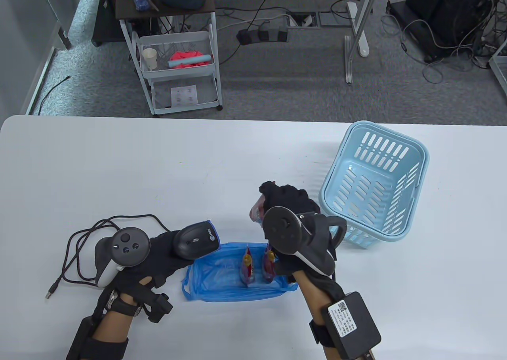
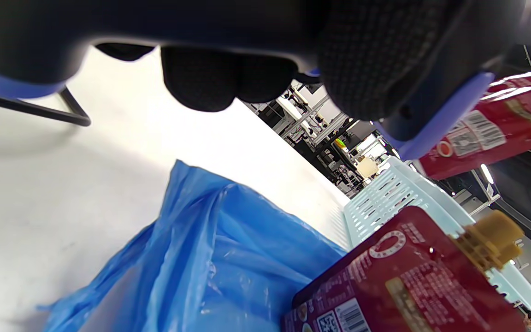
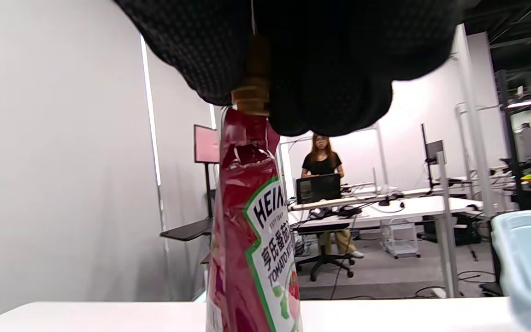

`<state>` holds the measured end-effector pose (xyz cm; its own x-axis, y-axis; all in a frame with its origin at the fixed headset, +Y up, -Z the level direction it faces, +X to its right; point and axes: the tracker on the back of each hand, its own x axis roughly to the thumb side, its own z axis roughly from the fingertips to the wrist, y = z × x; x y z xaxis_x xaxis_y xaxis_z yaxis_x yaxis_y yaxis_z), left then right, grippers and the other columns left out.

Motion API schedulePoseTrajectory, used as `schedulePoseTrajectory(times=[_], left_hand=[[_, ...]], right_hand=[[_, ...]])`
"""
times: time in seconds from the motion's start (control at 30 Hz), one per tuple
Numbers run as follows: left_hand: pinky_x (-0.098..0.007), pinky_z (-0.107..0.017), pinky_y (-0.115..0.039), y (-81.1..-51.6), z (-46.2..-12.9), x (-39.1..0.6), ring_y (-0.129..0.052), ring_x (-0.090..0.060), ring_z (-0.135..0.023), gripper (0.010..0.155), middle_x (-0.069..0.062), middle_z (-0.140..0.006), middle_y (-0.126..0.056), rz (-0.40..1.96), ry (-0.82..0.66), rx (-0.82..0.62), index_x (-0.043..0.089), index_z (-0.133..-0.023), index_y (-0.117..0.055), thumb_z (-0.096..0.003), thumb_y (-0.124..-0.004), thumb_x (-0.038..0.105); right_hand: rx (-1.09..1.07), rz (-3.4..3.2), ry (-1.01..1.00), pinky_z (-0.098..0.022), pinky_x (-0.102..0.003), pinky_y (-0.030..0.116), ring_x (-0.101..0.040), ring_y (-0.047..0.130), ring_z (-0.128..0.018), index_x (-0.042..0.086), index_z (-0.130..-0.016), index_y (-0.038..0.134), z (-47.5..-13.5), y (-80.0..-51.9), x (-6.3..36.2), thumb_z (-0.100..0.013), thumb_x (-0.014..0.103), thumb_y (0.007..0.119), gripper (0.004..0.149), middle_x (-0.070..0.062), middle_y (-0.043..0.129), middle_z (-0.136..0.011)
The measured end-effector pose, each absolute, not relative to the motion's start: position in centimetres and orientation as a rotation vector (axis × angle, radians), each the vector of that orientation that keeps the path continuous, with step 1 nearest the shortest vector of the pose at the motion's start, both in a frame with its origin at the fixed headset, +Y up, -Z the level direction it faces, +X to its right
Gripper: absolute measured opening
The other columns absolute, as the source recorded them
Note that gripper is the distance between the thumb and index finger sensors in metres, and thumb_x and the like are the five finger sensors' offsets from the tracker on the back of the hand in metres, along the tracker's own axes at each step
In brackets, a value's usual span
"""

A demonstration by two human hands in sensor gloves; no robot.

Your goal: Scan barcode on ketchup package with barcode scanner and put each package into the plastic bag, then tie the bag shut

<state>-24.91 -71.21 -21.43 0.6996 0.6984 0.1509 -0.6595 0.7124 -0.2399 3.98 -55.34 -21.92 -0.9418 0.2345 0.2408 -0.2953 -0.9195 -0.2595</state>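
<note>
White table point(image 1: 158, 170), right hand point(image 1: 289, 205) raised gripping ketchup package point(image 3: 251, 240)

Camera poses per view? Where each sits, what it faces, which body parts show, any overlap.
Table view: overhead, looking down at the table; both gloved hands, forearms.
Left wrist view: under the left hand, low, facing the blue bag; fingers.
Right wrist view: below the right hand, facing the room; fingers pinch the held ketchup pouch.
All share the basket.

Gloved fingers point(image 3: 330, 69) around ketchup package point(image 3: 251, 240) cap — pouch hanging upright
</note>
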Motion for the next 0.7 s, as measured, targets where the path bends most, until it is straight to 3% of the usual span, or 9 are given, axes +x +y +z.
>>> schedulePoseTrajectory(times=[0.3, 0.7], left_hand=[[-0.052, -0.062, -0.076, -71.3, -21.4, -24.7, -0.097, -0.03, -0.073, 0.051, 0.003, -0.088, -0.088, 0.755, -0.251, -0.172, 0.028, -0.089, -0.082, -0.0424, -0.09, 0.046], [-0.052, -0.062, -0.076, -71.3, -21.4, -24.5, -0.097, -0.03, -0.074, 0.051, 0.004, -0.087, -0.088, 0.73, -0.262, -0.185, 0.028, -0.089, -0.082, -0.0426, -0.09, 0.046]], right_hand=[[0.415, 2.833, -0.29, -0.043, -0.044, 0.079, -0.039, 0.091, -0.062, 0.013, -0.091, 0.077, -22.3, -57.9, 0.5, -0.052, 0.022, 0.08, 0.04, -0.021, 0.088, -0.081], [0.477, 2.837, -0.191, -0.042, -0.044, 0.079, -0.038, 0.091, -0.061, 0.013, -0.091, 0.077, -22.2, -59.5, -1.1, -0.052, 0.023, 0.08, 0.04, -0.021, 0.089, -0.08]])
